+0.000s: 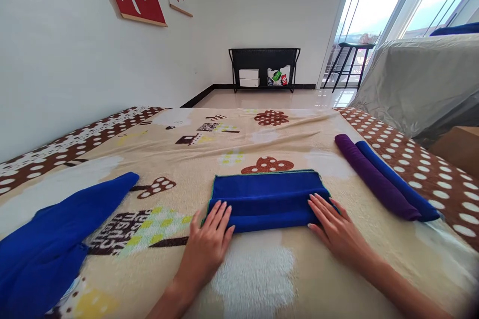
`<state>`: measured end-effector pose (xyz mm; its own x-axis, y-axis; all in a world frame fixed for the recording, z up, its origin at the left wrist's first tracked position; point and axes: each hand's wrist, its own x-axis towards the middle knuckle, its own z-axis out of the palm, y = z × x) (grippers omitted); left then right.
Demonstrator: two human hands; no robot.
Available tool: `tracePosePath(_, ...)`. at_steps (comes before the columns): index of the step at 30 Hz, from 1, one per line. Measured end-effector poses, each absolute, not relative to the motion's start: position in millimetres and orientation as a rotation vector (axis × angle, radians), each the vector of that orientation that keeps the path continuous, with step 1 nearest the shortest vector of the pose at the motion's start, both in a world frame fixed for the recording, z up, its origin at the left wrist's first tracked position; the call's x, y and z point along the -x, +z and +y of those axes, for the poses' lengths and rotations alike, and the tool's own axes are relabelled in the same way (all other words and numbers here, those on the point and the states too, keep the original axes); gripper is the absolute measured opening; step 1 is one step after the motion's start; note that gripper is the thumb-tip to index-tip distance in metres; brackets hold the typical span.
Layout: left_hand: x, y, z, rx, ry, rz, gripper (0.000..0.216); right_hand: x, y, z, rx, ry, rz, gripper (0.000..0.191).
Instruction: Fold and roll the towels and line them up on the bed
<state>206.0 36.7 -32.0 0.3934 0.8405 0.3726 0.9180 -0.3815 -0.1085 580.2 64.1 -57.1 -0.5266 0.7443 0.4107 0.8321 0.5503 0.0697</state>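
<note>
A blue towel (267, 194) lies folded in the middle of the patterned blanket (262, 279), its near edge rolled up into a thick fold. My left hand (209, 237) rests flat on the roll's left end, fingers stretched out. At the roll's right end lies my right hand (333, 224), fingers also extended and pressing on the cloth. Neither hand grips anything.
Two rolled towels, one purple (374, 179) and one blue (400, 184), lie side by side at the right. A loose blue cloth (56, 239) is heaped at the left. A covered sofa (419, 79) stands at the right, a black rack (264, 67) against the far wall.
</note>
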Motion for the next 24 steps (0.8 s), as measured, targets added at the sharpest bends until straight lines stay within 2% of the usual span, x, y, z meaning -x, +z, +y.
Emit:
tracePosePath(5,-280,-25,53,2.641,-0.333,-1.318,0.048,-507,-44,71,1.114,-0.148,-2.635,0.053)
tracePosePath(13,-186,-43,47,2.263,-0.375,-1.692,0.049,-618,-64,80,1.434,-0.368,-2.363,0.057)
tracePosePath(16,-218,-33,44,2.331,-0.4,-1.577,0.045,-586,-54,72,1.357,-0.364,-2.422,0.053)
tracePosePath(20,-283,-18,61,2.663,-0.325,-1.362,0.048,-506,-39,73,1.179,-0.139,-2.522,0.047)
tracePosePath(24,-278,-23,82,2.708,-0.222,-1.411,0.052,-493,-41,91,1.191,0.008,-2.522,0.05)
